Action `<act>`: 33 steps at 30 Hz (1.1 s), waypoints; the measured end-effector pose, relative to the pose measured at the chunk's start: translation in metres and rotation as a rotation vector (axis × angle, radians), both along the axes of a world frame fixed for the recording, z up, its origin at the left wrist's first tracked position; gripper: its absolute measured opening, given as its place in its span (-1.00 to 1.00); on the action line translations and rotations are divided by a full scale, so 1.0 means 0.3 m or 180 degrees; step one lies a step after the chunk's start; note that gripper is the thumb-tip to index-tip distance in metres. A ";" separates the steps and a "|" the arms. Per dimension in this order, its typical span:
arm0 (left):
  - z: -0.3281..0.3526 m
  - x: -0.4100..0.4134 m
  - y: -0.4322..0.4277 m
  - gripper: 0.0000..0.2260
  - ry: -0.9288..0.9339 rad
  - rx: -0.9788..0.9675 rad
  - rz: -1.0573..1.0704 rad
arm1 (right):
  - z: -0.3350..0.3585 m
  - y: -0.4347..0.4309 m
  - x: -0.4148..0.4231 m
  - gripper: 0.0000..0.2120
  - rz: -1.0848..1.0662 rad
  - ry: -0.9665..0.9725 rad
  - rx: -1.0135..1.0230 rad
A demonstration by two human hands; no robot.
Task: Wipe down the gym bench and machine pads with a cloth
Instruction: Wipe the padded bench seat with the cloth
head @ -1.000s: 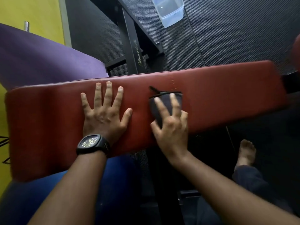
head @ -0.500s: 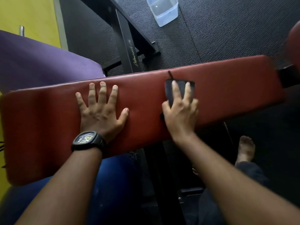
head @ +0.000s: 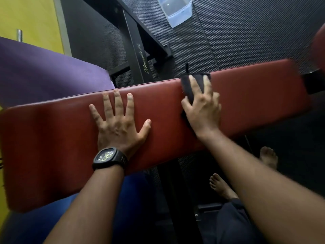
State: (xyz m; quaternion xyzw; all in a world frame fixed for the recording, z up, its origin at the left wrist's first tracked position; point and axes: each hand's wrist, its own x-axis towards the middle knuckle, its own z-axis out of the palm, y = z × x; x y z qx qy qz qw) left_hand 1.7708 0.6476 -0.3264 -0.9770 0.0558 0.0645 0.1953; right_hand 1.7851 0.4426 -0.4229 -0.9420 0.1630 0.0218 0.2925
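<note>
A long red padded bench (head: 255, 95) runs across the view from lower left to upper right. My left hand (head: 119, 124), with a black watch on the wrist, rests flat on the pad with fingers spread. My right hand (head: 202, 108) presses a dark cloth (head: 189, 87) onto the pad near its far edge with straight fingers. A thin black strip sticks up from the cloth's far corner. Most of the cloth lies hidden under the palm.
A clear plastic container (head: 177, 9) stands on the black rubber floor beyond the bench. The black metal frame (head: 139, 55) passes under the pad. A purple mat (head: 44, 71) lies at left by a yellow wall. My bare feet (head: 267, 157) are below the bench.
My right hand has slid the cloth across the pad away from me, from the near edge to the far edge. The left hand has stayed flat in place.
</note>
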 end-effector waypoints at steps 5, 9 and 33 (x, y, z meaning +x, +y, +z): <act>0.001 0.001 0.004 -0.23 0.0057 -0.0023 -0.0127 | 0.117 0.177 -0.251 -0.35 -0.0107 -0.0150 0.0282; 0.001 0.003 0.001 -0.24 0.0075 -0.0034 -0.0228 | 0.119 0.171 -0.138 -0.40 0.1032 -0.0698 0.0447; -0.079 0.024 -0.125 -0.14 0.0017 -0.0024 0.0150 | -0.057 -0.097 0.064 -0.38 0.0620 -0.0327 -0.0004</act>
